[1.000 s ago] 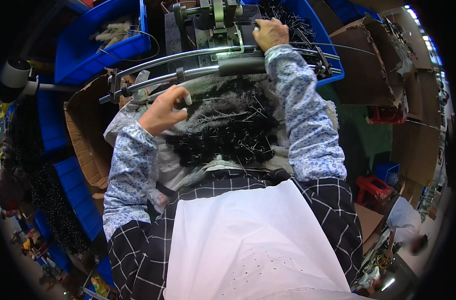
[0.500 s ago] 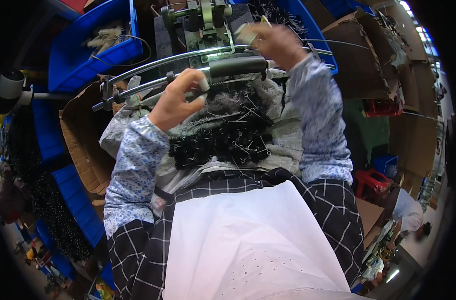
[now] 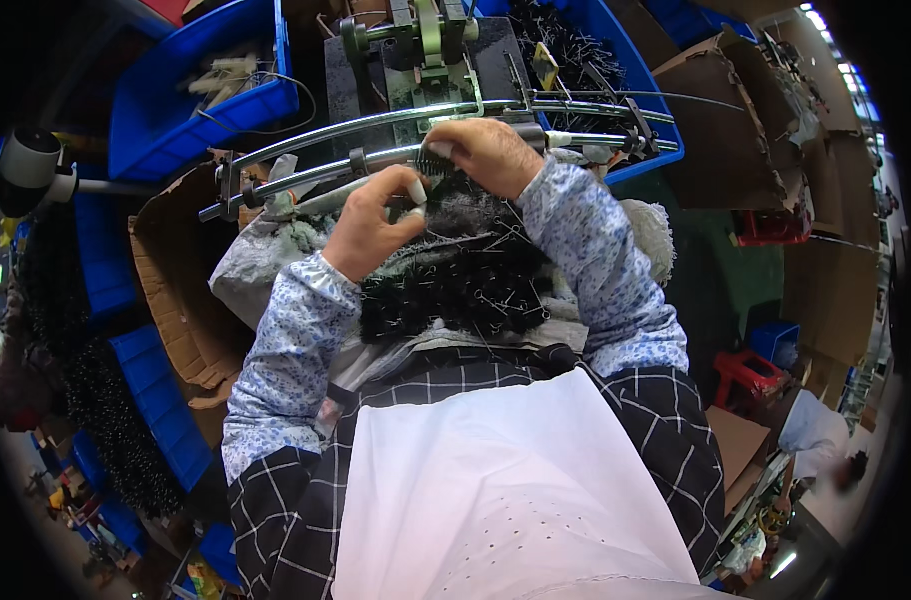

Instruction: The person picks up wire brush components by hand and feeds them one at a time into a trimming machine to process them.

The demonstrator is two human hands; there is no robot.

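A small dark-bristled wire brush (image 3: pixel 434 173) is between my hands, just in front of the machine's rail. My left hand (image 3: pixel 377 222) is curled, its white-covered thumb and forefinger tips at the brush's lower end. Above it, my right hand (image 3: pixel 490 156) bends down with its fingers closed at the brush's upper end, partly hiding it. Below both hands, a pile of small black brushes (image 3: pixel 445 290) with looped wire stems lies on a grey cloth (image 3: pixel 250 275) over my lap. The curved metal rails (image 3: pixel 315 130) run across just beyond my hands.
Behind the rails stands a machine with a pale wheel or belt (image 3: pixel 430 40). A blue bin (image 3: pixel 200 115) with pale pieces sits at the left; another blue bin (image 3: pixel 665 125) with dark wire pieces is at the right. Cardboard (image 3: pixel 180 290) stands beside my left arm. A person (image 3: pixel 813 435) is at the far right.
My right hand has come from the far right, by the right-hand bin, down and leftward to the brush beside my left hand. The left hand has barely moved.
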